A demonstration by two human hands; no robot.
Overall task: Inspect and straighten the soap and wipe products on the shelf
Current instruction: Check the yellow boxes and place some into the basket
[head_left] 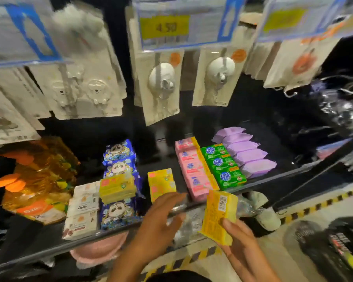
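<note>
We're low over the dark shelf, its soap rows running front to back. The standing yellow soap pack leans off square in the gap beside the pink row. Our left hand is nearest, fingers spread and empty just below it. Our right hand grips another yellow bar, long axis upright, off the shelf's front edge.

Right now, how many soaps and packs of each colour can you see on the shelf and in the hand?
Purple packs: 5
Green soaps: 3
Pink soaps: 4
Yellow soaps: 3, one stack on the panda packs, one on the shelf, one in the right hand
Blue panda packs: 3
White boxes: 3
Total: 21
</note>
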